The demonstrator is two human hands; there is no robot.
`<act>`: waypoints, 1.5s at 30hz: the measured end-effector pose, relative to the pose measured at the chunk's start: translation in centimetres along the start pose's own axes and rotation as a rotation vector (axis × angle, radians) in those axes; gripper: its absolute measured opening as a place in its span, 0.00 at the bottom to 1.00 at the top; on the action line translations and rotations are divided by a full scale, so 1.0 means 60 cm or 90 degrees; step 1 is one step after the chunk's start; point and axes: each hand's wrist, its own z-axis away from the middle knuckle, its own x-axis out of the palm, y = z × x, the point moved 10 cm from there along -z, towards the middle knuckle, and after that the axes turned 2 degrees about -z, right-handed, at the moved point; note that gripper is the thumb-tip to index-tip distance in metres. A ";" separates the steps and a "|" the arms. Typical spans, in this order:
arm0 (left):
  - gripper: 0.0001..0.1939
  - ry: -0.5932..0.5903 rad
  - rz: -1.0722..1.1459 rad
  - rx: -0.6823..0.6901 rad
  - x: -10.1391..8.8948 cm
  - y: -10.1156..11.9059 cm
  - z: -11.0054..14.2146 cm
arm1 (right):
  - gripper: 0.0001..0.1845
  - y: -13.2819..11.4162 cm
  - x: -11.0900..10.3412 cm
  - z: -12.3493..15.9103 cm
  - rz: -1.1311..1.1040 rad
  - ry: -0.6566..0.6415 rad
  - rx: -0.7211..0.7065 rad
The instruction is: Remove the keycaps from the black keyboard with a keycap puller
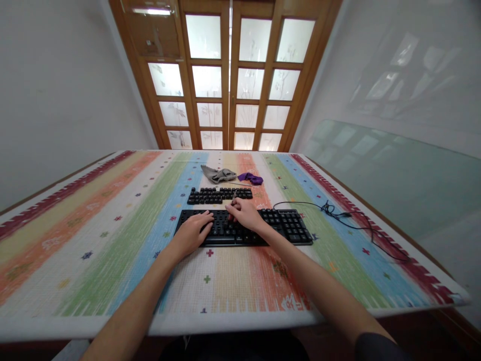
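Note:
A black computer keyboard (225,235) lies across the table in front of me. Its left part looks bare of keycaps, while the right part and number pad carry them. My left hand (193,230) rests on the keyboard's left end, fingers stretched out over it. Above the middle of the keyboard, my right hand (246,214) is closed around a small slim tool (233,198), whose tip points up past the fingers; its lower end is mostly hidden. Just beyond the keyboard, several loose black keycaps (205,195) stand in rows.
A grey cloth (218,174) and a purple cloth (251,178) lie behind the keycaps. The keyboard's black cable (330,211) runs tangled to the right. A striped tablecloth (124,240) covers the table. A glass panel (394,175) leans at the right wall.

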 end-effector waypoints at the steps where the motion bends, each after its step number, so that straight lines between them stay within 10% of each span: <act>1: 0.16 0.002 0.002 -0.005 -0.001 -0.001 -0.001 | 0.11 0.000 0.000 0.004 -0.033 -0.013 -0.009; 22: 0.27 -0.011 0.305 -0.021 -0.007 0.076 -0.033 | 0.21 0.006 -0.031 0.083 -0.352 -0.057 -0.088; 45: 0.06 0.070 0.119 0.064 -0.031 0.059 -0.127 | 0.15 0.016 -0.102 0.115 -0.150 0.231 -0.074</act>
